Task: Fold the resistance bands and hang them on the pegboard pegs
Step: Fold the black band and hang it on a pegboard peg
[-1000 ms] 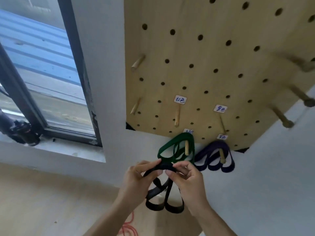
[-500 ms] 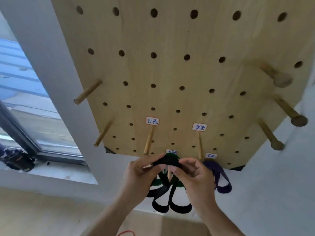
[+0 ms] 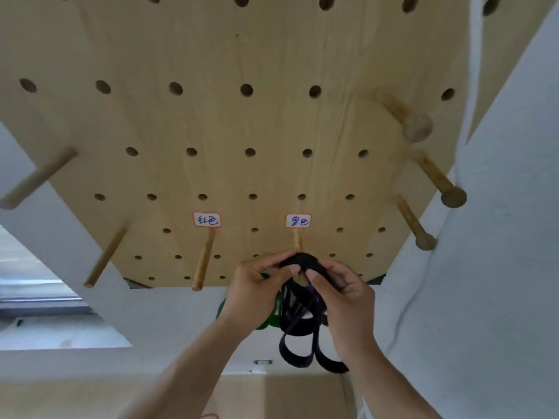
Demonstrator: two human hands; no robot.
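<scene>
While both hands are pinching the top of the folded black band point(image 3: 298, 325), its loops are hanging down between them. The left hand point(image 3: 252, 293) and right hand point(image 3: 340, 293) are each keeping a tight grip on it, just under the peg point(image 3: 298, 241) with the black-word label point(image 3: 298, 221) on the pegboard point(image 3: 242, 122). If the folds are slipping apart, some loops could be missing the peg and dropping.

The band point(image 3: 298, 309) is black, a green band point(image 3: 266, 323) peeks out behind it, the board point(image 3: 230, 140) and pegs point(image 3: 203, 261) are light brown wood with dark holes, and the labels point(image 3: 207, 220) are white with blue writing.
</scene>
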